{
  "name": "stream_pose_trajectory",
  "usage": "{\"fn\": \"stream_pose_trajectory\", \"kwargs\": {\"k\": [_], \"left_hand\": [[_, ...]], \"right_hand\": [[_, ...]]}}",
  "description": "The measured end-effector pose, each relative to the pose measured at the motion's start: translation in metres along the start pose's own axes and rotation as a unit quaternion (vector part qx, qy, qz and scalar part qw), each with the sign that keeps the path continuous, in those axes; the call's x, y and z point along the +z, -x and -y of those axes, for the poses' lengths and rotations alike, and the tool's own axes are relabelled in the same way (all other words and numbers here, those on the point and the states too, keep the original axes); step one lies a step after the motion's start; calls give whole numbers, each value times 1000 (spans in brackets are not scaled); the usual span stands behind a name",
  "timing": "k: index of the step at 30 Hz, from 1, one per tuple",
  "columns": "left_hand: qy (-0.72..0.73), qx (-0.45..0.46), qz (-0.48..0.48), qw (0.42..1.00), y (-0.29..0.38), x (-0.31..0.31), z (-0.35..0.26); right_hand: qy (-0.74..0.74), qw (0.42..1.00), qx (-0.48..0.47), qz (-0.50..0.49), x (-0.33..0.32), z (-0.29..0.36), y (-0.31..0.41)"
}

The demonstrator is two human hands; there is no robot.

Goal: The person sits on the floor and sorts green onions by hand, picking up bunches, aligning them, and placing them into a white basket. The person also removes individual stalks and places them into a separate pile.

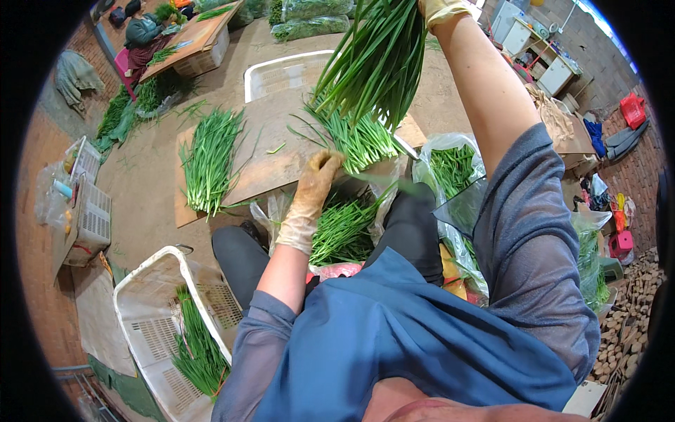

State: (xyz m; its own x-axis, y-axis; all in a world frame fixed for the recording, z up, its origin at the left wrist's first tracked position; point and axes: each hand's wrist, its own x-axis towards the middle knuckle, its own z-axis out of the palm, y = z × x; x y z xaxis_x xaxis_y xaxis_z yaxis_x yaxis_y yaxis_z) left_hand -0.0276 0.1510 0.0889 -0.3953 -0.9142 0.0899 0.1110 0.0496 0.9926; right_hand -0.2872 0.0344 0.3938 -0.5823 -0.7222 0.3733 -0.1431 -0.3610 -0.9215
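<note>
My right hand [443,10], in a pale rubber glove and partly cut off at the top edge, grips a large bunch of garlic chives [377,63] that hangs leaves down. My left hand [322,166], in a stained glove, is above the near edge of the wooden board [274,132], fingers curled; thin leaves trail beside it, and I cannot tell whether it pinches them. On the board, one chive pile [366,140] lies right of my left hand and another pile [211,158] at the left. Loose chives [343,227] fill a plastic bag between my knees.
A white plastic crate [121,295] with tied chives stands at lower left; another crate [253,79] is beyond the board. An open bag of greens [451,163] stands right of my knee. A co-worker [142,31] sits at a table [195,39] at upper left.
</note>
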Motion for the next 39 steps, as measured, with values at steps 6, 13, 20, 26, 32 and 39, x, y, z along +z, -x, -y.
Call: {"fn": "stream_pose_trajectory", "kwargs": {"k": [6, 13, 20, 26, 32, 39], "left_hand": [[-410, -16, 17, 912, 9, -23, 37], [330, -74, 50, 940, -12, 45, -8], [339, -35, -99, 935, -28, 83, -16], [192, -15, -122, 974, -33, 53, 13], [116, -48, -88, 988, -26, 44, 18], [-18, -82, -17, 996, 2, -9, 79]], "right_hand": [[10, 999, 28, -26, -4, -3, -9], [-252, 958, 101, 87, 11, -60, -12], [-101, 977, 181, -50, 18, -70, 21], [-153, 974, 168, -24, 14, -63, 20], [-34, 992, 97, 73, -5, -78, 1], [181, 970, -145, 67, -14, -59, 11]]}}
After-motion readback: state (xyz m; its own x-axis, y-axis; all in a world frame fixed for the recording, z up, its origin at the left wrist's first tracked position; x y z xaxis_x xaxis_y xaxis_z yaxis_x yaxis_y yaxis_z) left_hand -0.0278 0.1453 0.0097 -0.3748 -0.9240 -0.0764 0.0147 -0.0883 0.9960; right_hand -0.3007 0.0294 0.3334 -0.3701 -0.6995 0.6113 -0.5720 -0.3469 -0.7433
